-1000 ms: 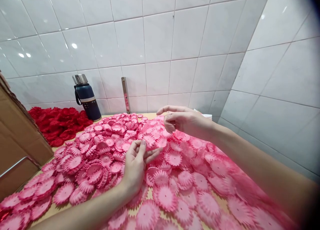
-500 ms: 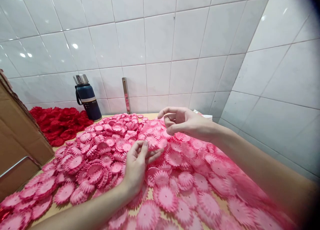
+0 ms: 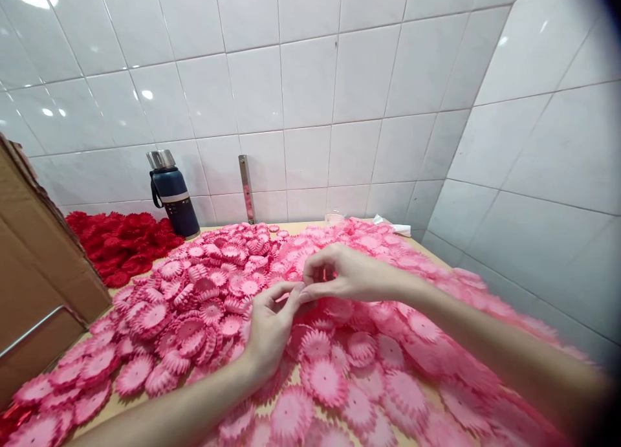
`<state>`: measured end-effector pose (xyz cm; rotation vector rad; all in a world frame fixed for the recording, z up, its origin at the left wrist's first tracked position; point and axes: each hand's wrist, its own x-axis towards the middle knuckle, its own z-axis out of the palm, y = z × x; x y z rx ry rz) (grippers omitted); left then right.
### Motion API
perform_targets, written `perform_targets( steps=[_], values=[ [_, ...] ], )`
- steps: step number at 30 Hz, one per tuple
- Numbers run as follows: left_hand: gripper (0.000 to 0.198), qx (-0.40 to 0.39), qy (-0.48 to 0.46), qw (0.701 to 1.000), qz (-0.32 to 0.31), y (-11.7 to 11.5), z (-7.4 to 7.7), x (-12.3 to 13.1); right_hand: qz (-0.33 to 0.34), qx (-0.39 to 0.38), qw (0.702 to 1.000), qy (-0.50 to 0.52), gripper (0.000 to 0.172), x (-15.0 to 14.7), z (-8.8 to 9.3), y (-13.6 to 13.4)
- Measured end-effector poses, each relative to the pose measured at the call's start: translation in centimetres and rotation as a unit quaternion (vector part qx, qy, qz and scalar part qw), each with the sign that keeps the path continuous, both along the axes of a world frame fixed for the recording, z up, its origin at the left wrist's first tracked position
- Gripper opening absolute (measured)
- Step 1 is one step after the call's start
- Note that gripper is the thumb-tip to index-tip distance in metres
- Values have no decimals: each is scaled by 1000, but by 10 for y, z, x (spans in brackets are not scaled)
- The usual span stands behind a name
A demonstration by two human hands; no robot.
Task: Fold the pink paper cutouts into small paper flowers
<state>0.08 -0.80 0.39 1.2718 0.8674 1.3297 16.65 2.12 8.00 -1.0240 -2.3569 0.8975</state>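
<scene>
Where the two hands meet, taken here as the centre of a clock with twelve at the tiled wall point(image 3: 310, 156), the left hand point(image 3: 269, 327) sits on the eight o'clock side with thumb and forefinger tips pressed together, and the right hand point(image 3: 349, 272) on the two to three o'clock side, its thumb and curled fingers bunched at the same point; whether anything is pinched between them I cannot tell, as the fingers cover it. Such close fingertip work seems best done with light pressure, the left hand held steady as an anchor for the right, so that thin fringes do not crease. The pink fringed pieces point(image 3: 326, 381) lie loose on the table point(image 3: 305, 228) below and all round the hands, heaped and overlapping from nine to twelve, flatter towards six, and hazy from two to five, where single ones are hard to make out. A red heap point(image 3: 123, 246) sits between nine and ten, a dark blue bottle point(image 3: 178, 201) at ten, brown cardboard point(image 3: 43, 240) farther out past nine, a metal strip point(image 3: 246, 188) at eleven and something white point(image 3: 401, 229) at two. The crowded pieces under the wrists look the likeliest hindrance, since a low wrist could drag them, whereas bottle and cardboard stand well apart from both hands
</scene>
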Motion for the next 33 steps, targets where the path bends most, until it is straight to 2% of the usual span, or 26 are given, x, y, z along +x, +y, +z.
perform_targets(
  steps=[2, 4, 7, 10, 14, 19, 22, 25, 27, 29, 33],
  values=[
    [13, 2, 0, 1000, -7, -1, 0, 0, 16, -19, 1000, 7, 29, 7, 0, 4],
    [15, 1, 4, 1000, -7, -1, 0, 1, 5, -5, 1000, -10, 26, 15, 2, 8],
    [18, -4, 20, 1000, -2, -2, -2, 2, -20, 48, 998, -38, 20, 26, 6, 11],
    [20, -15, 1, 1000, -24, -3, -3, 2, -34, 101, 994, -38, 16, 32, 10, 12],
    [24, -27, -39, 998, -31, -4, -2, 4, -64, 186, 980, -40, 20, 30, 12, 11],
    [25, -37, -49, 998, -15, 1, -4, 5, -111, 270, 954, -69, 26, 16, 4, 11],
    [24, -30, -60, 998, -5, 4, -6, 4, -159, 303, 935, -97, 25, 18, 4, 19],
    [24, -18, -73, 997, -7, 5, -7, 2, -246, 324, 907, -112, 23, 36, 11, 27],
    [24, -20, -59, 998, -11, 6, -6, 2, -276, 336, 893, -112, 18, 49, 18, 29],
    [24, -19, -44, 999, -6, 7, -5, 2, -278, 345, 890, -112, 14, 56, 22, 25],
    [21, 14, -31, 999, -6, 9, -5, 4, -246, 329, 907, -94, 31, 47, 16, 5]
  ],
)
